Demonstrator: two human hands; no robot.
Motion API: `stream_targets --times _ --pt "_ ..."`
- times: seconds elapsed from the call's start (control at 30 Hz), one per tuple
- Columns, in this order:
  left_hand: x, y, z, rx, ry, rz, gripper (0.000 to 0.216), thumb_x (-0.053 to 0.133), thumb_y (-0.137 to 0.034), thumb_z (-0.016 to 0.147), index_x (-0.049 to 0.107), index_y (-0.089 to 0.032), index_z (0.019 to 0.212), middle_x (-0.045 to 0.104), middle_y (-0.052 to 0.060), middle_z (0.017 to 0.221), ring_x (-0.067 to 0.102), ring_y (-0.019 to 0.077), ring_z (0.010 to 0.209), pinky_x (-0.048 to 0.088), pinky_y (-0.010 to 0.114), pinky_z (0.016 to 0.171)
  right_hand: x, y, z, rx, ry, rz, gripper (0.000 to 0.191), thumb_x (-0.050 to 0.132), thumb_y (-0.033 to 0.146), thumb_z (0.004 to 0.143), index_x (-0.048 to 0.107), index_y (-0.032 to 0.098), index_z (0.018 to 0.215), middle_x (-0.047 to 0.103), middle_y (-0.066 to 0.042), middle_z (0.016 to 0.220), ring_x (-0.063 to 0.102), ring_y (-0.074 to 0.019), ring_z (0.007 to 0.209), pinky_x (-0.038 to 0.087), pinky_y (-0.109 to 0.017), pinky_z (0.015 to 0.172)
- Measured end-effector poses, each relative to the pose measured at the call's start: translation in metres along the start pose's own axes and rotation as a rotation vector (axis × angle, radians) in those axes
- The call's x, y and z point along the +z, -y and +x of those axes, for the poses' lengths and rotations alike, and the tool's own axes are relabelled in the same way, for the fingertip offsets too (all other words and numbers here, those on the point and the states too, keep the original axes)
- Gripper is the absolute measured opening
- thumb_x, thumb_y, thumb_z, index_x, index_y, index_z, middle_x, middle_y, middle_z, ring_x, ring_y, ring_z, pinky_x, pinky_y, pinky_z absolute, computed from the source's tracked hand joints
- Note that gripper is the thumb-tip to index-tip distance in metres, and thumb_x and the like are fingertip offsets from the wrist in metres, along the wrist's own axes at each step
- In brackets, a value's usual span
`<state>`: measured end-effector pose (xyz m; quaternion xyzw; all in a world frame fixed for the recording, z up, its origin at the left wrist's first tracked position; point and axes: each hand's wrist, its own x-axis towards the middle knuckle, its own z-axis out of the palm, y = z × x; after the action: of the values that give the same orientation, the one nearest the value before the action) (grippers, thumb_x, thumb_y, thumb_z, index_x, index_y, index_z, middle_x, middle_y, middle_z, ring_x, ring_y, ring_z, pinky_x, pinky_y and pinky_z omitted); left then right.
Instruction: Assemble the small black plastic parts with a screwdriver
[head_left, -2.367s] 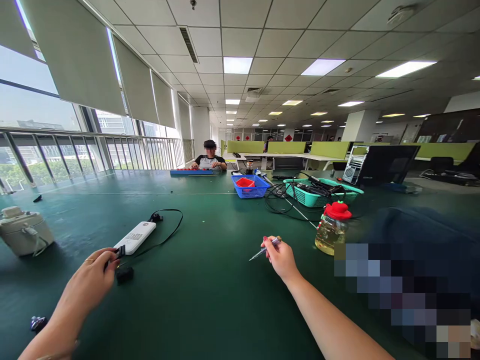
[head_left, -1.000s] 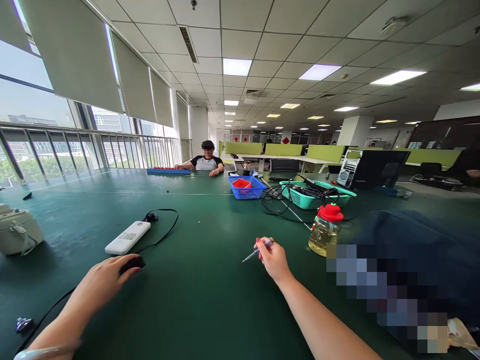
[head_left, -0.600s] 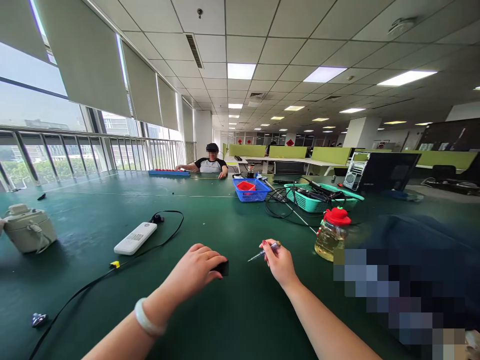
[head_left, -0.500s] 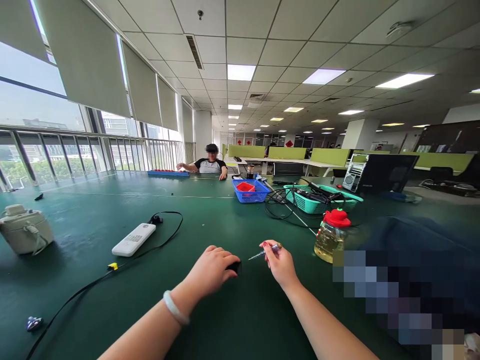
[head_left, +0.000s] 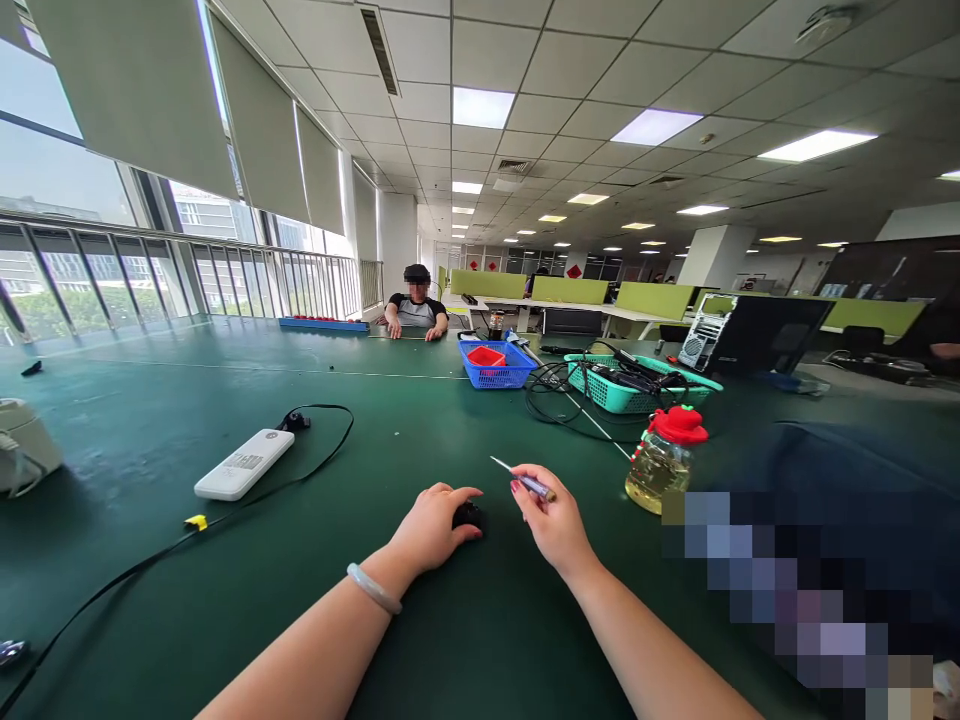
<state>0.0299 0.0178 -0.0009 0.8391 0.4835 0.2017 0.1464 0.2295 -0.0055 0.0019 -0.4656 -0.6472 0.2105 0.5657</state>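
Note:
My left hand (head_left: 435, 525), with a pale bangle on its wrist, is curved round a small dark rounded object (head_left: 466, 515) low over the green table. Thumb and forefinger lie on either side of this object; its far part is hidden by the hand, and I cannot make out its kind. In my right hand (head_left: 551, 515) is a small screwdriver (head_left: 534, 486), pinched between thumb and fingers. Its thin metal shaft points up and to the left, away from the dark object, and the two do not touch.
A white power bank (head_left: 245, 464) with a black cable lies left. Right stands a red-lidded jar (head_left: 661, 465) of yellowish liquid. Farther back are a blue basket (head_left: 499, 375), a teal basket (head_left: 615, 398) of cables and a computer case (head_left: 750, 335). A person (head_left: 417, 308) sits at the far end.
The screwdriver's tip has swung upward, from pointing down-left to up-left. My left fingers have spread a little round the dark object. The whole view has shifted slightly.

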Motion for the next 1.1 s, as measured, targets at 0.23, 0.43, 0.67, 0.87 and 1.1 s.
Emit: stream_targets --times 0.23,0.43,0.67,0.87,1.1 --pt "0.001 0.007 0.002 -0.021 -0.002 -0.069 0.044 0.073 -0.037 0.073 0.067 -0.027 0.116 0.069 0.005 0.106 0.055 0.0256 0.111 0.042 0.038 0.099 0.001 0.022 -0.01 -0.137 0.09 -0.079 0.029 0.045 0.038 0.095 0.063 0.02 0.081 0.058 0.0 0.067 0.051 -0.0125 0.056 0.04 -0.023 0.053" --pt "0.001 0.005 0.0 -0.022 -0.021 -0.072 0.038 0.073 -0.037 0.074 0.069 -0.028 0.11 0.071 0.003 0.104 0.055 0.0252 0.109 0.043 0.038 0.097 0.002 0.033 -0.015 -0.272 0.152 -0.141 0.028 0.043 0.03 0.094 0.059 0.02 0.074 0.059 0.0 0.065 0.054 -0.0133 0.06 0.042 -0.023 0.058" --pt "0.003 0.006 0.002 -0.022 -0.03 -0.079 0.036 0.072 -0.038 0.073 0.069 -0.027 0.108 0.071 0.004 0.103 0.055 0.0251 0.109 0.044 0.037 0.096 0.003 0.032 -0.016 -0.318 0.197 -0.166 0.025 0.042 0.024 0.092 0.058 0.02 0.074 0.06 0.0 0.067 0.056 -0.0134 0.061 0.042 -0.023 0.06" --pt "0.004 0.008 0.003 -0.022 -0.025 -0.092 0.036 0.071 -0.038 0.073 0.07 -0.027 0.108 0.07 0.003 0.104 0.055 0.0251 0.11 0.044 0.037 0.097 0.005 0.034 -0.017 -0.349 0.241 -0.287 0.025 0.043 0.024 0.09 0.06 0.022 0.073 0.061 0.0 0.064 0.054 -0.0133 0.056 0.042 -0.024 0.057" --pt "0.006 0.009 0.002 -0.024 -0.037 -0.089 0.032 0.066 -0.032 0.075 0.07 -0.027 0.107 0.072 0.003 0.105 0.055 0.0247 0.11 0.043 0.038 0.098 0.009 0.034 -0.021 -0.529 0.277 -0.383 0.022 0.048 0.02 0.089 0.068 0.022 0.081 0.064 -0.001 0.065 0.056 -0.0119 0.055 0.042 -0.023 0.057"
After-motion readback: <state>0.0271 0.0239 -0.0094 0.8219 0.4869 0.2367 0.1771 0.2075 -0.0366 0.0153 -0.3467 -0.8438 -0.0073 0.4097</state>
